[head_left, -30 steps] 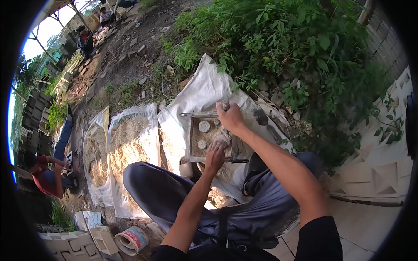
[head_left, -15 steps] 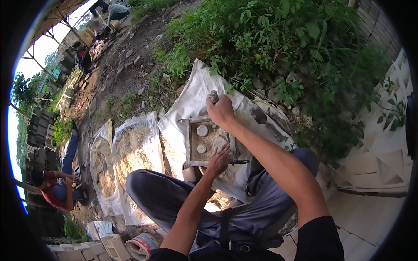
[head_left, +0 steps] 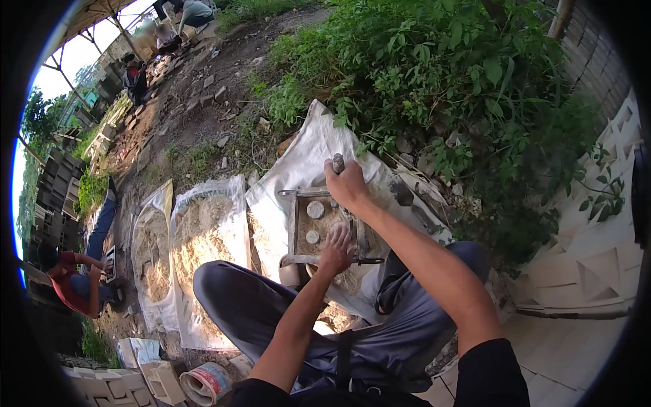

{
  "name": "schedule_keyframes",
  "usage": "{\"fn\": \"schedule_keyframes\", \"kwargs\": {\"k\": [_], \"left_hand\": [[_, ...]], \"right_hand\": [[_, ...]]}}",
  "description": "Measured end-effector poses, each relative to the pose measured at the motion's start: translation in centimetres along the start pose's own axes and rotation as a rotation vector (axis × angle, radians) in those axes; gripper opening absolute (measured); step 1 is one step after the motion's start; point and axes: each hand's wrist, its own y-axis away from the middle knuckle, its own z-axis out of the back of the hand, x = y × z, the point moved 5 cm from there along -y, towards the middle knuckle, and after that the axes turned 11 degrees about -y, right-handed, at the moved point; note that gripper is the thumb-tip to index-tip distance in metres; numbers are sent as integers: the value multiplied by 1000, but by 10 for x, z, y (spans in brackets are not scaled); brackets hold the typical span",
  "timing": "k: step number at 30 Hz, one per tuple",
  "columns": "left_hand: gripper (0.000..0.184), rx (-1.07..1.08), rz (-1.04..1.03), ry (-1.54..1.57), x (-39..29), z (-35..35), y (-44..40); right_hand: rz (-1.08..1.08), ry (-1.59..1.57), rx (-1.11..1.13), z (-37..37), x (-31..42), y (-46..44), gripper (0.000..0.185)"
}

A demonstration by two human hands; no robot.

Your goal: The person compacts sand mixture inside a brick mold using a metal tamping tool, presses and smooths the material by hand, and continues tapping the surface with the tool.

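Note:
My right hand is wrapped round a grey, cylindrical rod, whose top end sticks up out of the fist. Its lower part is mostly hidden by the hand. Below it lies a square grey frame filled with sandy material. Two round grey discs sit on that sand. My left hand rests palm down over the frame's near side, fingers outstretched and over a third round piece, now mostly covered. A thin bar projects at the frame's near right corner.
White sheeting lies under the frame. Sacks of sandy material stand to the left, with a bucket at lower left. Leafy plants grow ahead. A person in red sits at far left; others are farther back.
My right hand with the rod has come slightly lower, closer to the frame. My left hand has shifted a little left, its fingers covering more of the third disc. The camera view has tilted slightly.

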Motion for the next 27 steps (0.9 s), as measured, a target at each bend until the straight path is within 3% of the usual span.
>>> {"fn": "schedule_keyframes", "kwargs": {"k": [1,2,4,5,8,9,11,12,14,15,16,18,22,24,25,27], "left_hand": [[35,-46,-299,-33,-8,-6,4],[35,-45,-298,-31,-4,-14,7],[22,146,-139,302,0,-3,15],[12,-15,-56,226,4,14,13],[38,-221,187,-123,29,14,14],[38,-214,182,-121,27,17,17],[57,321,152,-277,25,0,23],[57,326,152,-278,20,-8,27],[54,134,317,-98,8,-23,32],[46,295,347,-21,-1,-16,28],[46,292,353,-18,-1,-10,26],[41,365,246,283,-6,-6,24],[51,322,278,186,34,13,32],[91,137,545,-304,61,27,49],[91,133,567,-291,64,39,50],[140,411,772,-79,77,45,56]], "right_hand": [[-8,2,10,-1,-2,0,36],[-10,2,18,-2,-2,-2,36],[-86,-10,56,-1,-3,-4,36],[-82,-8,59,-1,-4,-6,35],[-134,34,74,1,-8,-6,34],[-119,29,99,-1,-10,-5,34],[-104,25,111,-6,-14,-4,34],[-109,23,111,-6,-14,-3,34],[-93,54,134,-6,-11,-2,34],[-92,54,139,-7,-14,-2,34],[-93,21,119,-7,-18,-1,39],[-94,-9,101,-4,-19,2,45],[-63,-48,238,-5,-21,15,45],[-84,-91,336,-11,-24,23,45],[-79,-142,382,-13,-20,30,44],[-71,-238,417,-20,-18,41,44]]}}
